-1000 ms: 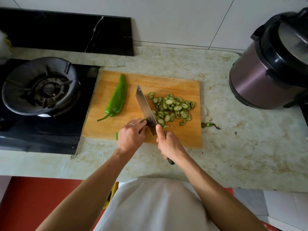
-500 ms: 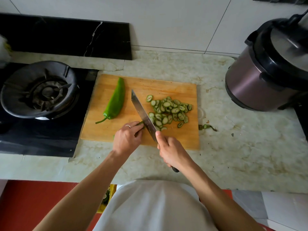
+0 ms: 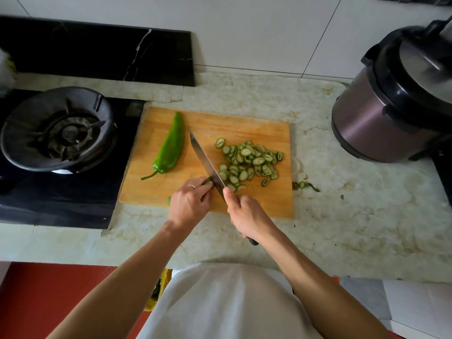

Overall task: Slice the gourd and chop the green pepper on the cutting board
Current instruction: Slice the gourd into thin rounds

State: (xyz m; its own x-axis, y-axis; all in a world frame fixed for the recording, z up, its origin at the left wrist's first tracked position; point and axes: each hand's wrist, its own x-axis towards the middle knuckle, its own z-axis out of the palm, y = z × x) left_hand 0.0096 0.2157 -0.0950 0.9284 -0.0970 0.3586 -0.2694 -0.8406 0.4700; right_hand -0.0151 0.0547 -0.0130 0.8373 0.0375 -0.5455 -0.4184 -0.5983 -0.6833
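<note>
Head view: knife [image 3: 206,162] farther left than before.

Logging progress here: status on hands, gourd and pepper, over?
Left hand pins gourd stub; right hand grips knife, blade at stub. Slices piled right of blade. Green pepper whole, on cutting board. Nothing in the way.

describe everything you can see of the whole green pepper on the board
The long, glossy, bright green pepper lies whole and uncut on the left part of the rectangular wooden cutting board. Its tapered tip points away from the person; its thin curved stem points toward the board's near-left side. Nothing but the board touches it; the steel knife blade lies apart, to its right.
</note>
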